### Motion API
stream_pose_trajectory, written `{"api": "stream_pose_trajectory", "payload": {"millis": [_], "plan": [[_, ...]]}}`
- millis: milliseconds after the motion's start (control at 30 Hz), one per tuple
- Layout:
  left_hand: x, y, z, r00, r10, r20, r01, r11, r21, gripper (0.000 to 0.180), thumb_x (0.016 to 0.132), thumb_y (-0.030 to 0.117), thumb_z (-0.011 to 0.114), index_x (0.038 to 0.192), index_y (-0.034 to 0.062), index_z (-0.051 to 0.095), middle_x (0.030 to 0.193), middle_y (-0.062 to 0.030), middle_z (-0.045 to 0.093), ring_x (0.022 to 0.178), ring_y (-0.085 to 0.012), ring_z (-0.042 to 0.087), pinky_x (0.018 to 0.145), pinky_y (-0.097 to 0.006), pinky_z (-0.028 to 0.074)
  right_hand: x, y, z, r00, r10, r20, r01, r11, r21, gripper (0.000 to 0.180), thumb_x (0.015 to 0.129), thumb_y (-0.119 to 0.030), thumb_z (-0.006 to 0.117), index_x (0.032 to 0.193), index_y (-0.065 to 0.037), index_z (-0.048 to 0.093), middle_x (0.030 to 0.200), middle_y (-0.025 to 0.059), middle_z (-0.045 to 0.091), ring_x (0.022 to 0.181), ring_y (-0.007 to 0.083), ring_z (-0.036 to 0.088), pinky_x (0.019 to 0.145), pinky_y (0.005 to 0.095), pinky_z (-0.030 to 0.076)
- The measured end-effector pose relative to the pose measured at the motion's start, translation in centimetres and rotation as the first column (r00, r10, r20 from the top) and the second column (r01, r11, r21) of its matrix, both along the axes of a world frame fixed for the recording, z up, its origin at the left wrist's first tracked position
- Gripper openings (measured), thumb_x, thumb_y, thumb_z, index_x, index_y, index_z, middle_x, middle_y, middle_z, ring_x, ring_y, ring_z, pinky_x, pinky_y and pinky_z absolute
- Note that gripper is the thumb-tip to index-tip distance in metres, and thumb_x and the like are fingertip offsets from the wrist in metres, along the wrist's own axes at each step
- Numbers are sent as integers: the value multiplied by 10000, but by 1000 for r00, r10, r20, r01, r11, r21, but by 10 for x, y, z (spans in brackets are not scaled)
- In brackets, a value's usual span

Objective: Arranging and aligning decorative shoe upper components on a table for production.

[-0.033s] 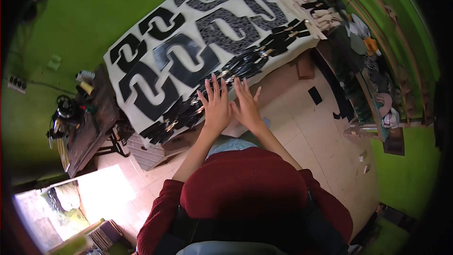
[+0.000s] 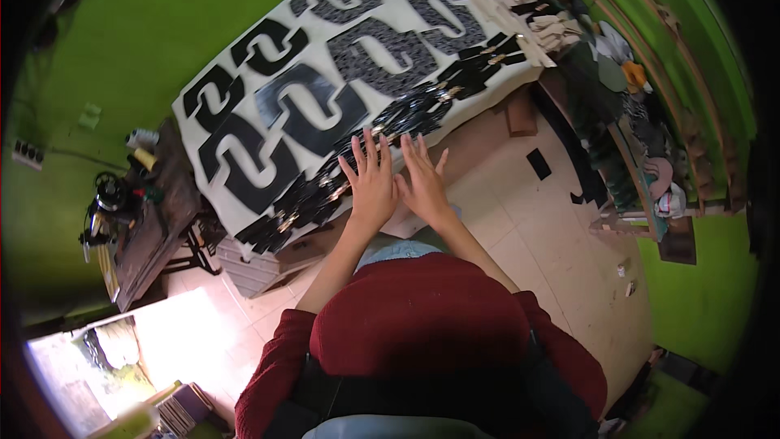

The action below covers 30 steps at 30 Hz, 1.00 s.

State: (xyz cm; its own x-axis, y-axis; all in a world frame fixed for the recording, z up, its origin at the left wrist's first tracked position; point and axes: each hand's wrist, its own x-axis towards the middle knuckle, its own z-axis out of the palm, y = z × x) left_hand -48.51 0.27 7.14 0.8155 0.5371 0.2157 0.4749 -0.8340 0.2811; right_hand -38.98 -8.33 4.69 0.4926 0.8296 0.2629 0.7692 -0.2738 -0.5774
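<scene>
My left hand (image 2: 374, 193) and my right hand (image 2: 424, 192) are held out side by side, backs up, fingers spread and nothing in them. Their thumbs are close together. Both overlap the near edge of a table with a white cover (image 2: 470, 107); whether the fingertips touch anything I cannot tell. Nearest to them is a long row of shiny black strips with gold-coloured bits (image 2: 406, 114). Behind the row lie flat, curved cut-out pieces with slots: plain black ones (image 2: 213, 99), a glossy dark one (image 2: 313, 106) and speckled grey ones (image 2: 382, 53).
A sewing machine (image 2: 112, 191) stands on a dark wooden table (image 2: 158, 232) at left. Shelving (image 2: 634, 167) heaped with cloth is at right. A ribbed box (image 2: 248, 268) sits below the table's near left corner. A black rectangular scrap (image 2: 539, 164) lies on the tiled floor (image 2: 520, 260).
The table and room sit slightly further left in the picture, from a small turn of the view. My hands keep the same spread pose and place in the picture.
</scene>
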Motion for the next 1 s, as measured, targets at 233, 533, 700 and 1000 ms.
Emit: {"api": "stream_pose_trajectory", "payload": {"millis": [233, 533, 700, 1000], "plan": [[127, -50, 10, 994, -101, 42, 102, 995, -20, 749, 762, 107, 541, 1438, 20, 228, 1502, -269, 68, 1377, -478, 53, 1023, -679, 21, 114, -54, 30, 997, -35, 68, 37, 999, -28, 750, 778, -39, 557, 1450, -70, 226, 1461, 142, 316, 1374, 371, 217, 1010, 699, -15], [239, -87, 23, 982, -188, 17, 189, 981, -51, 886, 680, 46, 614, 1457, 51, 188, 1512, -244, 41, 1380, -475, 16, 1002, -702, 47, 216, -102, 38, 993, -113, 45, 117, 987, -112, 693, 765, -15, 549, 1414, -135, 337, 1465, 118, 316, 1375, 347, 232, 992, 729, 16], [290, -88, 22, 975, -219, -22, 218, 975, -52, 949, 659, 95, 684, 1454, 36, 169, 1514, -233, 60, 1379, -473, 41, 1007, -699, 61, 253, -103, 26, 983, -184, 1, 183, 978, -96, 655, 773, 0, 530, 1394, -136, 371, 1458, 114, 325, 1376, 334, 237, 983, 740, 10], [395, -55, 11, 968, -250, 28, 251, 966, -55, 751, 739, 40, 512, 1392, -121, 178, 1492, -281, 91, 1384, -460, 60, 1053, -641, 35, 338, -76, 17, 984, -178, 29, 180, 980, -87, 609, 784, -34, 534, 1374, -95, 398, 1442, 104, 359, 1374, 318, 253, 988, 733, -7]]}}
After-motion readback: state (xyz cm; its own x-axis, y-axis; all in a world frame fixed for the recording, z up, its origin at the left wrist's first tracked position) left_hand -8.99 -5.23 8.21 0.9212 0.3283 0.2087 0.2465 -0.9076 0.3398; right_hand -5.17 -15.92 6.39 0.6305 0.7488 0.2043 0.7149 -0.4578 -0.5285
